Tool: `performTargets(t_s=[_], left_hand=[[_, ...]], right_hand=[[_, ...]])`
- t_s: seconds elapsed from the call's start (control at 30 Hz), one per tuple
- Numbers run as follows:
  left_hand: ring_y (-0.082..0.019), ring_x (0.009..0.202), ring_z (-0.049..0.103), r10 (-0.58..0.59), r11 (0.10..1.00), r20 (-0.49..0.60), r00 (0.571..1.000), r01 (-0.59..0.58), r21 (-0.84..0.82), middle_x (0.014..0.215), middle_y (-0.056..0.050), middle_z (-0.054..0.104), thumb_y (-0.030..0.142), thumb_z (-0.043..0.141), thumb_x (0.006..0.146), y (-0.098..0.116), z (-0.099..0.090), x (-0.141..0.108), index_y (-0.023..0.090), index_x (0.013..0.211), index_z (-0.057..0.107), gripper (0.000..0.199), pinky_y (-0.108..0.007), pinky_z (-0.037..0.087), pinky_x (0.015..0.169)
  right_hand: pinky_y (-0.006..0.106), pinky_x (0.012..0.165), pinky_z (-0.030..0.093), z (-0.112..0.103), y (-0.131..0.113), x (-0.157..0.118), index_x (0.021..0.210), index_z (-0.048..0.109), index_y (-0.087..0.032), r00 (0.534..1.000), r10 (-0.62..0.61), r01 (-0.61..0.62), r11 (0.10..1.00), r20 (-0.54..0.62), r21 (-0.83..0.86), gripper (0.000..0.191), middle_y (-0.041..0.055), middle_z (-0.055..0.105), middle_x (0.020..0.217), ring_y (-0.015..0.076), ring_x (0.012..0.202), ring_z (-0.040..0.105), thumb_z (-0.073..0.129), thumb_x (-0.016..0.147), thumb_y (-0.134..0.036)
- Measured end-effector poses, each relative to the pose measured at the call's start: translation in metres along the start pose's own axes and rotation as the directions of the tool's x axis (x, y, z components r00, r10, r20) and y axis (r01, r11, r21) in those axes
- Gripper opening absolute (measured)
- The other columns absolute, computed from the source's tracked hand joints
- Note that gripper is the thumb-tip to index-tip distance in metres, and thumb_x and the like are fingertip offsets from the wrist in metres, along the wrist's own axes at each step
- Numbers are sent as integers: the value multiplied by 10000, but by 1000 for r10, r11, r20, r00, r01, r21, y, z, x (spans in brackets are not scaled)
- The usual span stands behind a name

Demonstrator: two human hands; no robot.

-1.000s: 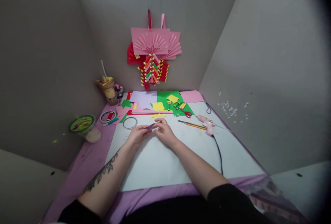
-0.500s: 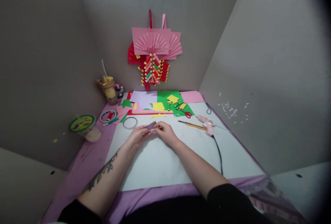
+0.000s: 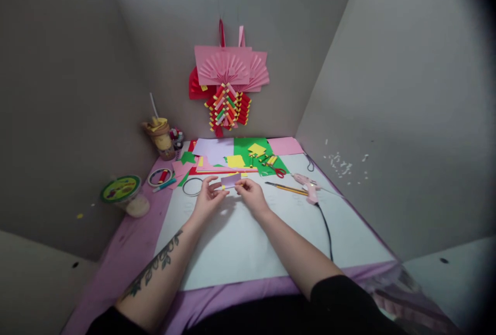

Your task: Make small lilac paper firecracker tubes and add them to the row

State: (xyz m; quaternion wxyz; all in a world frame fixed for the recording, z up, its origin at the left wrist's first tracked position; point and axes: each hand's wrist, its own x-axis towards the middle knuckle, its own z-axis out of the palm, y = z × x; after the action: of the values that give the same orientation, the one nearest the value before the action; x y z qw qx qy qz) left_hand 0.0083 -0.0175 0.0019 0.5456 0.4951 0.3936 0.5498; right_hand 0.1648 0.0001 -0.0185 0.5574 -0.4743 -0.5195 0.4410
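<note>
A small purple paper piece (image 3: 231, 180) with yellow at its lower edge is held up over the white sheet (image 3: 240, 242). My right hand (image 3: 251, 194) pinches its right end between thumb and fingers. At the piece's left end is my left hand (image 3: 210, 195), its fingers apart, with the thumb near the lower left corner; whether it touches the paper is hard to tell. A wire ring (image 3: 192, 186) lies just left of my left hand. Yellow paper strips (image 3: 243, 174) lie behind the purple piece.
At the right are a pink glue gun (image 3: 311, 190) with a black cord, a pencil (image 3: 289, 188) and red scissors (image 3: 279, 171). Coloured papers (image 3: 214, 147) lie at the back. Two cups, one lidded (image 3: 126, 194), stand left. Paper decorations (image 3: 227, 77) hang on the grey panel.
My left hand's fingers have opened and moved apart from the right hand. The purple paper is turned, showing more of its face and a yellow edge. The camera view has shifted slightly.
</note>
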Motion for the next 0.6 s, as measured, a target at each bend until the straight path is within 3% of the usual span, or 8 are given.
performTargets(t_s=[0.13,0.3,0.6], left_hand=[[-170,822,662,91,978,66,994,-102,182,954,-45,621,285,675,707,-3,0,1,192,983,533,324,-254,485,697],[-151,700,606,152,892,-1,988,-137,432,801,-31,665,293,662,717,1,-1,1,181,855,662,178,-252,465,650],[-132,585,553,110,925,-94,989,-68,374,643,-5,644,269,715,654,8,-1,-2,180,751,678,137,-216,415,576]], right_hand=[[248,557,392,2,-4,-2,780,616,-175,1000,1,-1,998,0,60,187,-32,557,592,117,541,497,644,671,-324],[246,567,403,4,-7,-7,781,618,-175,1000,-17,16,998,20,55,182,-27,563,605,116,560,506,639,683,-326],[248,564,410,2,-9,-8,793,601,-189,998,-63,62,998,29,30,192,-29,548,621,118,570,497,647,683,-339]])
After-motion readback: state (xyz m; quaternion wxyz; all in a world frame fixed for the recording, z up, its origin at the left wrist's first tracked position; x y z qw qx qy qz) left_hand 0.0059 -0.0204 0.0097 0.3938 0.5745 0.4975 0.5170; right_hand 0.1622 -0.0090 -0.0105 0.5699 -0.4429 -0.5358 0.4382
